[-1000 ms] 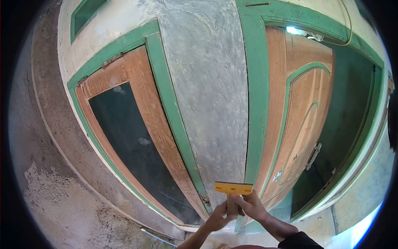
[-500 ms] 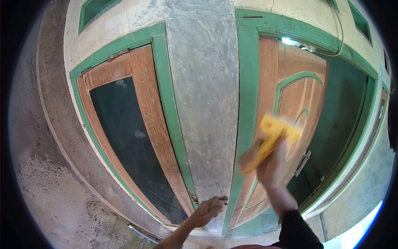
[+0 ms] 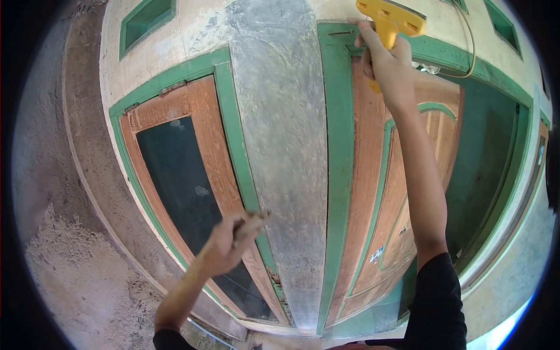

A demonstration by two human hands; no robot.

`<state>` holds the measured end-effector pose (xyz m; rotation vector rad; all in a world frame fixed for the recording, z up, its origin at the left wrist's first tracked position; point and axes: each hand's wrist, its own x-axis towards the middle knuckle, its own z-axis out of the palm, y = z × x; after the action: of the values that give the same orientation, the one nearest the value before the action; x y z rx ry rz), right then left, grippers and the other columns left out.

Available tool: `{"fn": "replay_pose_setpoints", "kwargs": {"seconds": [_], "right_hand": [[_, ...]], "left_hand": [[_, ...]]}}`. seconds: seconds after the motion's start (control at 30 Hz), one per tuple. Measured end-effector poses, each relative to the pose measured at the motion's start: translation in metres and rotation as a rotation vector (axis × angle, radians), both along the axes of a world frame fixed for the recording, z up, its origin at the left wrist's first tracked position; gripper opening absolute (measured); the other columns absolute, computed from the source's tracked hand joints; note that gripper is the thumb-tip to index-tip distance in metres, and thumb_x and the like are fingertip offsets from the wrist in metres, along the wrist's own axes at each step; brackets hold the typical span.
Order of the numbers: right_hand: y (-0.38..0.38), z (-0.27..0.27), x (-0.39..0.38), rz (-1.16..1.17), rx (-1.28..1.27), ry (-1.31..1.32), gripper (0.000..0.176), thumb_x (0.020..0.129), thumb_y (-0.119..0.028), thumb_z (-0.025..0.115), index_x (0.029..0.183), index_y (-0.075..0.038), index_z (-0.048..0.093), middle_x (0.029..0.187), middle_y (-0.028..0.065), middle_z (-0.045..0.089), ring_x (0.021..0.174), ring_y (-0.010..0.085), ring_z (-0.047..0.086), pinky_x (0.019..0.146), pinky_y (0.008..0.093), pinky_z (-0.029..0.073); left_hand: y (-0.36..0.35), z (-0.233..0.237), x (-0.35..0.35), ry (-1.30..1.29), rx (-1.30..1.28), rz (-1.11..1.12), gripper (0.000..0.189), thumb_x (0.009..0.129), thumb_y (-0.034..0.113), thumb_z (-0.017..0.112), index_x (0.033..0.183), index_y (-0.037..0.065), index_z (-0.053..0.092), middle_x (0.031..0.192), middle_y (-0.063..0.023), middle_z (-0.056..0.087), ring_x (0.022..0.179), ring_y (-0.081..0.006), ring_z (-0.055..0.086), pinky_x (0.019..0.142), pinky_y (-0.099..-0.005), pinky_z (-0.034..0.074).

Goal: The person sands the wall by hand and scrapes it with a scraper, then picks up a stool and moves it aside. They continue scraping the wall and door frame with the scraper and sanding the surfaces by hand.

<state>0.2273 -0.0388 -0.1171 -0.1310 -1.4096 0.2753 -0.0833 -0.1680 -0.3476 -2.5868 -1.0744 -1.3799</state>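
Two bare hands are showing, one left hand and one right hand, and two black cloth sleeves are appearing with them. One yellow T-shaped tool with a wide head is showing. Two large green-painted frames are standing in view, while part of a third green frame is showing at far right. One reddish-brown wooden leaf is carrying one dark rectangular pane; one brown wooden door with green moulding, one rough grey plaster strip, three green-edged rectangular recesses and one thin tan cable are completing the count
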Motion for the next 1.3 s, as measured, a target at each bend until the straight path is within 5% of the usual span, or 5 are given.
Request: {"fn": "replay_pose_setpoints", "kwargs": {"seconds": [0.2, 0.4, 0.6, 0.87, 1.3], "right_hand": [[0.011, 0.002, -0.002, -0.193, 0.019, -0.007, 0.035, 0.102, -0.033, 0.061, 0.111, -0.003, 0.075, 0.074, 0.0012, 0.063, 0.06, 0.0095, 0.053, 0.059, 0.0296, 0.044], [0.007, -0.004, -0.001, -0.228, 0.131, 0.034, 0.034, 0.103, -0.031, 0.059, 0.112, -0.002, 0.075, 0.073, 0.0011, 0.062, 0.063, 0.0089, 0.052, 0.061, 0.0301, 0.044], [-0.005, -0.026, 0.012, -0.248, 0.14, -0.058, 0.025, 0.106, -0.022, 0.057, 0.115, -0.003, 0.071, 0.08, -0.0056, 0.06, 0.056, 0.0019, 0.045, 0.048, 0.0233, 0.037], [0.013, -0.076, 0.0, -0.77, 0.544, -0.387, 0.024, 0.075, 0.0, 0.066, 0.098, -0.007, 0.061, 0.082, 0.0113, 0.067, 0.075, 0.0311, 0.068, 0.059, 0.0399, 0.051], [0.052, -0.102, -0.038, -0.806, 0.716, -0.19, 0.018, 0.074, -0.018, 0.078, 0.079, -0.015, 0.061, 0.07, -0.0016, 0.052, 0.065, 0.0165, 0.053, 0.054, 0.031, 0.043]], "left_hand": [[0.035, 0.137, 0.01, 0.047, 0.705, 0.179, 0.015, 0.09, 0.003, 0.076, 0.092, 0.0, 0.061, 0.105, -0.012, 0.064, 0.088, -0.0194, 0.058, 0.071, -0.0309, 0.046], [0.088, 0.257, 0.0, 0.233, 1.32, 0.415, 0.018, 0.085, 0.004, 0.078, 0.102, 0.002, 0.075, 0.109, -0.0077, 0.073, 0.1, -0.0234, 0.066, 0.084, -0.0346, 0.054], [0.11, 0.305, 0.012, 0.273, 1.301, 0.465, 0.016, 0.088, 0.008, 0.075, 0.104, 0.005, 0.076, 0.115, -0.0083, 0.073, 0.1, -0.0261, 0.069, 0.091, -0.0329, 0.054], [0.139, 0.336, 0.016, 0.235, 1.271, 0.439, 0.02, 0.096, 0.01, 0.068, 0.116, 0.008, 0.072, 0.119, -0.0078, 0.074, 0.11, -0.0281, 0.069, 0.095, -0.0367, 0.053], [0.118, 0.334, 0.038, 0.396, 1.164, 0.276, 0.021, 0.086, 0.007, 0.075, 0.106, 0.007, 0.081, 0.1, -0.0165, 0.074, 0.098, -0.0302, 0.068, 0.089, -0.0375, 0.053]]}}
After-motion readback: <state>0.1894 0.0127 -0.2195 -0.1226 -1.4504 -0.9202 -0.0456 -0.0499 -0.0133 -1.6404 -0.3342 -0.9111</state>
